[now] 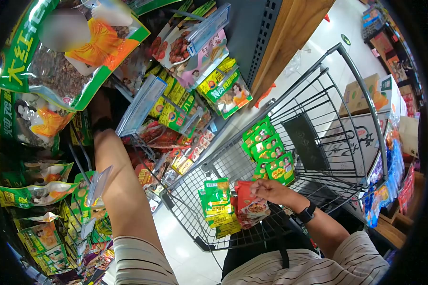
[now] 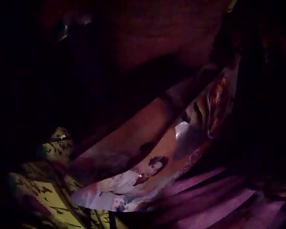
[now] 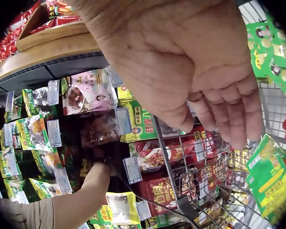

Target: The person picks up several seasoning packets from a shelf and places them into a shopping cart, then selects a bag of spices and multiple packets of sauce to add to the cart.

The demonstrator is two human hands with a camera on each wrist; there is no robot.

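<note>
My left arm reaches in among the hanging food packets, where the left hand point(image 1: 100, 105) is in deep shadow behind a large green-edged packet point(image 1: 57, 57). The left wrist view is very dark: a pinkish packet point(image 2: 157, 164) lies close by this hand, and I cannot tell whether the fingers hold it. Over the shopping cart point(image 1: 195, 240), my right hand point(image 1: 276, 192) has relaxed, slightly bent fingers with nothing gripped in the right wrist view. Its fingertips overlap the top of a red packet point(image 1: 249, 209) in the head view. Green-and-yellow packets point(image 1: 217, 199) stand beside that one.
More green packets point(image 1: 273, 152) lie farther along the cart. Price tag holders point(image 1: 141, 107) jut from the hooks around my left forearm. A wooden shelf edge point(image 1: 283, 45) rises beyond. Cardboard boxes point(image 1: 366, 97) stand past the cart on the right.
</note>
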